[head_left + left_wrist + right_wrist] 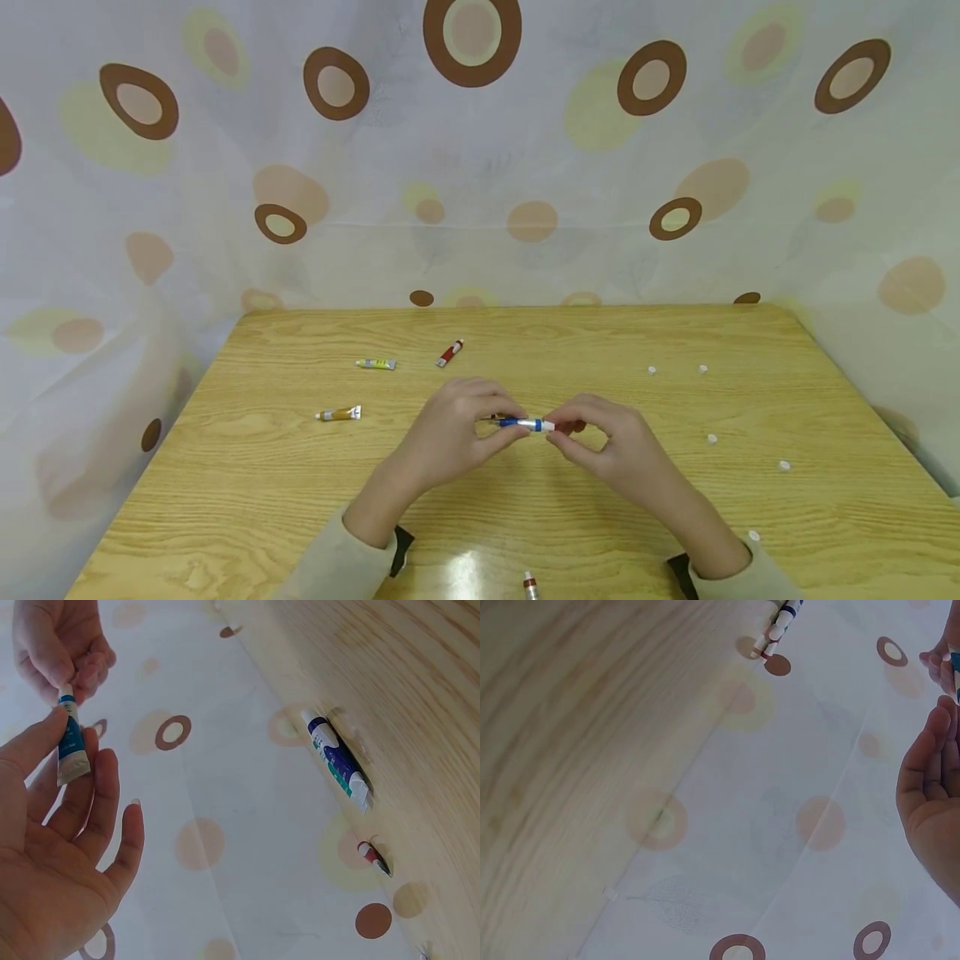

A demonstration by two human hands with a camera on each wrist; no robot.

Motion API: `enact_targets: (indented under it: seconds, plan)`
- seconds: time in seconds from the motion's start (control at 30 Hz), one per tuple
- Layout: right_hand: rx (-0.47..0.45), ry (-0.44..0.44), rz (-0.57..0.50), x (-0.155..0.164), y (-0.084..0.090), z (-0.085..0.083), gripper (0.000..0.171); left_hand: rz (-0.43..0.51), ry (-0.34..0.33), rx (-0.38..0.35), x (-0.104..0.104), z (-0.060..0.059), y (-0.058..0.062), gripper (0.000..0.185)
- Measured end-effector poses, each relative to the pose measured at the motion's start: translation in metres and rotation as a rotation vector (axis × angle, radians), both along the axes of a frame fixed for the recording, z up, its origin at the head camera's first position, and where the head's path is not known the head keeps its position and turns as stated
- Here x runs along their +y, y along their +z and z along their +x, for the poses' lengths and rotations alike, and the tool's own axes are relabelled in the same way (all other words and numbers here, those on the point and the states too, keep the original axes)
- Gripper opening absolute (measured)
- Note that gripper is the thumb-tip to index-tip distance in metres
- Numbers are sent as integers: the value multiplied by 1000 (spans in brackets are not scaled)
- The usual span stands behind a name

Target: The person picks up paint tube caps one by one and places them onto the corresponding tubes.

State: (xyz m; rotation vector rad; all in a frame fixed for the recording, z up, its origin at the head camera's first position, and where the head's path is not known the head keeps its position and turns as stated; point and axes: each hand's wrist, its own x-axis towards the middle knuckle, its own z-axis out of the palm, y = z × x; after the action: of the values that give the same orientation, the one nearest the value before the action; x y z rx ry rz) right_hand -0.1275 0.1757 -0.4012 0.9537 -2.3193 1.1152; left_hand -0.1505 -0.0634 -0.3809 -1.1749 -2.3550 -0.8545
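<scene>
A light wood-grain worktop (247, 483) is carrying several small items. A yellow tube (376, 363) and a red tube (449, 352) are lying towards the far left. An ochre tube (339, 413) is lying nearer, left of centre. One more tube (529, 585) is lying at the near edge, only partly in view. Small white caps (711, 437) are lying scattered across the right half, well apart from one another, from the far side down to the near right.

Bottom-edge tube (530, 586), half cut off
</scene>
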Motion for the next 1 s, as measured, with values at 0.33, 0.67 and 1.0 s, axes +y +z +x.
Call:
enact_targets:
  seconds: [0.33, 0.67, 1.0]
  plan:
    - [58, 3, 17, 2, 4, 2, 29, 0, -44, -7, 0, 0, -1, 10]
    - [90, 51, -20, 1, 3, 0, 21, 11, -47, -11, 2, 1, -1, 10]
    - [69, 29, 16, 3, 6, 3, 13, 4, -44, -12, 2, 2, 0, 11]
